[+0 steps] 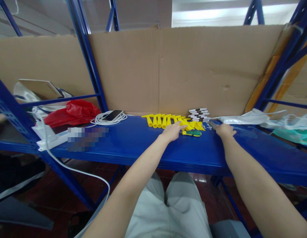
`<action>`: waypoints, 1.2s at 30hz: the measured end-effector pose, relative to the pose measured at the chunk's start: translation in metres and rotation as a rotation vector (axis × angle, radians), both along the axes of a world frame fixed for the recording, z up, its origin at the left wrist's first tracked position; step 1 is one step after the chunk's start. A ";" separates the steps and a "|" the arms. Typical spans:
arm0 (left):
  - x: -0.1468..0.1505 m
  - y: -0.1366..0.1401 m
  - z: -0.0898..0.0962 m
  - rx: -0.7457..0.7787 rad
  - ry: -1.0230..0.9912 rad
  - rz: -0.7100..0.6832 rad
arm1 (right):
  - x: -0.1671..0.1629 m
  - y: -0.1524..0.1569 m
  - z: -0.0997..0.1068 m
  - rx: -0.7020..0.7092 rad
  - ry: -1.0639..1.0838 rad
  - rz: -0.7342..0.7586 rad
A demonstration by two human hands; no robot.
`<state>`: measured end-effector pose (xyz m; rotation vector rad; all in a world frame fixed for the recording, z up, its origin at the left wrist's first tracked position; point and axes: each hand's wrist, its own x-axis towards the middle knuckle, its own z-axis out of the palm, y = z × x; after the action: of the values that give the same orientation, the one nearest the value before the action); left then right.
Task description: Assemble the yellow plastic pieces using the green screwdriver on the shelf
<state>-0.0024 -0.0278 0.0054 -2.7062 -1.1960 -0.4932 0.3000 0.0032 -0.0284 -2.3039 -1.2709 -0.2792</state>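
My left hand point(171, 132) reaches over the blue shelf with fingers stretched out, touching or just above a row of yellow plastic pieces point(159, 121) with round tube ends. Close by its fingertips lies a green and yellow screwdriver handle point(192, 133). More flat yellow pieces point(198, 126) sit just beyond the handle. My right hand point(225, 130) is farther right, its fingers partly closed at a slim dark grey object point(212, 125) that sticks out to the left; its kind is unclear. Behind, between the hands, is a stack of white and black pieces point(199, 115).
A phone point(114, 115) rests on a coiled white cable point(100, 119) at the back left, near a red plastic bag point(72, 112). White packets point(245, 118) and a green bag point(294, 135) lie right. Cardboard point(158, 72) walls the back; blue posts point(90, 56) frame the shelf.
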 end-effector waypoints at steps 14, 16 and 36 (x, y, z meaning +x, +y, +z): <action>0.000 -0.004 0.003 0.019 -0.034 -0.047 | -0.070 -0.018 0.040 0.215 -0.241 0.452; 0.000 -0.004 0.003 0.023 -0.045 -0.056 | -0.082 -0.017 0.041 0.229 -0.302 0.589; 0.002 0.004 -0.001 0.032 -0.201 -0.142 | -0.095 -0.007 0.034 0.191 -0.478 0.956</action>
<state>-0.0002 -0.0239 0.0044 -2.7800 -1.0313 -0.8140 0.2051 -0.0041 0.0061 -1.2827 -2.2843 -0.5795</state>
